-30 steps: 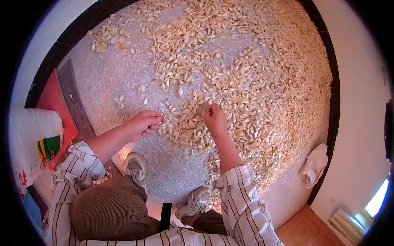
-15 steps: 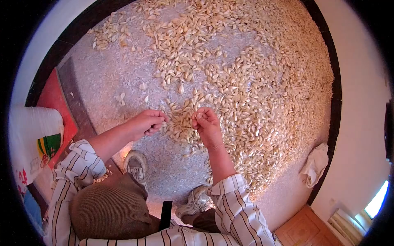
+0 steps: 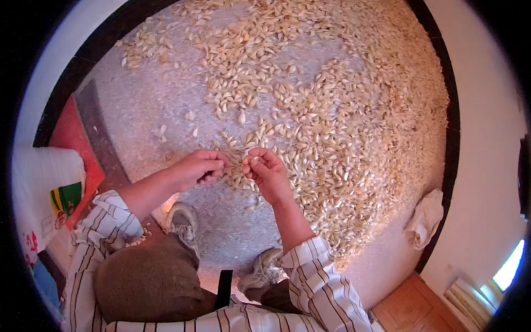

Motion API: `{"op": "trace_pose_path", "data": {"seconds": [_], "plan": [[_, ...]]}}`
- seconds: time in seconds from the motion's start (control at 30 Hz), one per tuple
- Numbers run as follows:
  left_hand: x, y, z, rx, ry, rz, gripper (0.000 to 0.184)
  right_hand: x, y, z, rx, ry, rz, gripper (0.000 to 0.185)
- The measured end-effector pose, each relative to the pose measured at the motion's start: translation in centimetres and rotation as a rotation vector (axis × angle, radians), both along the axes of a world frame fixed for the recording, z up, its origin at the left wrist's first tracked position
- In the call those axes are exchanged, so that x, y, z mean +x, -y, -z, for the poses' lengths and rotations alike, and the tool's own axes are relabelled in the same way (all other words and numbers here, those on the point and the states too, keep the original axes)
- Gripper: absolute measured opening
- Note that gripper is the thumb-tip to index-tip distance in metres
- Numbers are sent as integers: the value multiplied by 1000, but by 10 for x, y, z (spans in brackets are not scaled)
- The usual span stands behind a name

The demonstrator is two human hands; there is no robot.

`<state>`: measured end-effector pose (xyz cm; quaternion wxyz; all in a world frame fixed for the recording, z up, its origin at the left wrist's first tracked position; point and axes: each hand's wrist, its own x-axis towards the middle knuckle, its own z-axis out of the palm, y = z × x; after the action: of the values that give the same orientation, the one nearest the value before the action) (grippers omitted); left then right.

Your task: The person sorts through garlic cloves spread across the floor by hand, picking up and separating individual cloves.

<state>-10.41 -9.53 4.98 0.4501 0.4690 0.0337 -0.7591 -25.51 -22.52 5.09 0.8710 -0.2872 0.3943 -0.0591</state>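
Pale garlic cloves [image 3: 337, 138] lie loose in a wide spread over the floor. Above their near edge, my left hand [image 3: 200, 167] is closed, fingertips pressed together; what they hold, if anything, is too small to make out. Close to its right, my right hand [image 3: 268, 176] pinches a small pale garlic clove between thumb and fingers, mostly covered by the fingertips. A narrow gap separates the two hands. A few single cloves [image 3: 241, 118] lie just beyond them.
My shoes [image 3: 264, 271] stand on the speckled floor [image 3: 221, 221] below the hands. To the left are a white plastic sack [image 3: 47, 171] and a red surface [image 3: 88, 149]. A crumpled cloth [image 3: 425, 218] lies by the dark skirting at the right, near an orange-brown panel [image 3: 409, 307].
My right hand has moved left, nearer to my left hand, still pinching. My left hand has shifted only slightly to the right.
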Motion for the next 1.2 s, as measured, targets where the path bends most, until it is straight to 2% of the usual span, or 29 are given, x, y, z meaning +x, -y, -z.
{"op": "trace_pose_path", "data": {"seconds": [0.1, 0.33, 0.53, 0.6, 0.8, 0.9, 1.2], "plan": [[2, 3, -9, -100, 58, -15, 12, 1, -2, -3, -27, 49, -99, 8], [2, 11, -31, -199, 163, -38, 11, 12, -2, -20, 6, 230, -106, 9], [2, 16, -48, -258, 361, -46, 9, 16, -1, -30, 2, 211, -98, 11], [1, 15, -48, -359, 456, -59, 11, 18, -2, -33, -5, 209, -107, 11], [0, 15, -56, -347, 564, -24, 10, 22, -3, -35, -20, 216, -106, 9], [-2, 16, -58, -356, 656, -86, 6, 27, -5, -38, 47, 199, -55, 8], [0, 15, -63, -438, 885, -21, 2, 31, -7, -46, 219, 273, 16, 10]]}}
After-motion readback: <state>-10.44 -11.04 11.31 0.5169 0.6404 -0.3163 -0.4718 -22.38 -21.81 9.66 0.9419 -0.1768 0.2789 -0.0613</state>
